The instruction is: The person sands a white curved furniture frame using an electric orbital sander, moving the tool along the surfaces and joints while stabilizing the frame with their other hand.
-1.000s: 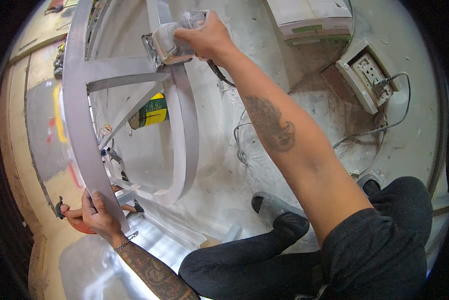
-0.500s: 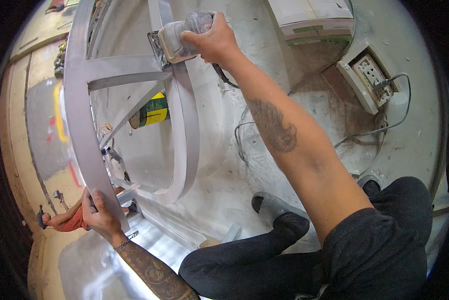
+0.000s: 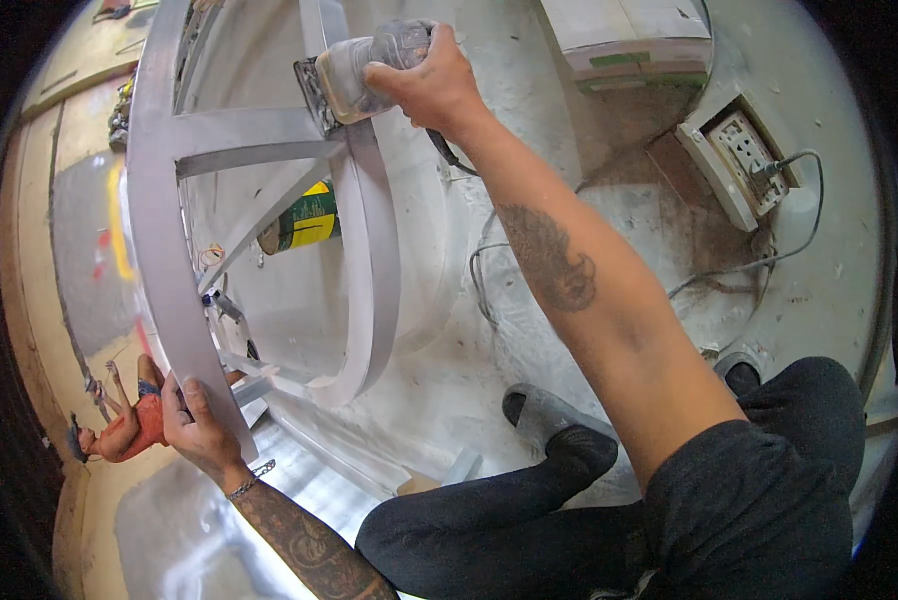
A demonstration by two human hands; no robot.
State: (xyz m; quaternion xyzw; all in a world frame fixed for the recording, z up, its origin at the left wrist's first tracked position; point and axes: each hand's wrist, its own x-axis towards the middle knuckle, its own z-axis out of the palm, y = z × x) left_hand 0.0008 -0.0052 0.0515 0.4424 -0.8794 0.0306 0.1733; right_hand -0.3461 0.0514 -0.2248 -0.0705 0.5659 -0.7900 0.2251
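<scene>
My right hand point(image 3: 434, 85) is closed round the body of a dusty power sander point(image 3: 354, 80). The sander's flat pad rests at the joint of a crossbar and the curved bar of a grey metal frame point(image 3: 159, 240). Lower on the same frame, the fingers of my left hand point(image 3: 204, 430) wrap round the long straight bar near its end, thumb on its near face. A dark cord runs from the sander's rear, passing partly behind my right forearm. Through the frame's opening shows a green and yellow can point(image 3: 309, 218) lying on its side.
At right, a white socket box point(image 3: 744, 165) has a plug and grey cable point(image 3: 819, 200) in it. A white carton point(image 3: 634, 45) stands at the top. My sandalled foot point(image 3: 559, 425) is on the dusty floor. Beyond the frame at left is another person point(image 3: 134, 425) in a red top.
The sander has shifted very slightly left along the joint, in my right hand. My left hand keeps its hold. The other person at left has changed pose, arms and a leg now showing differently.
</scene>
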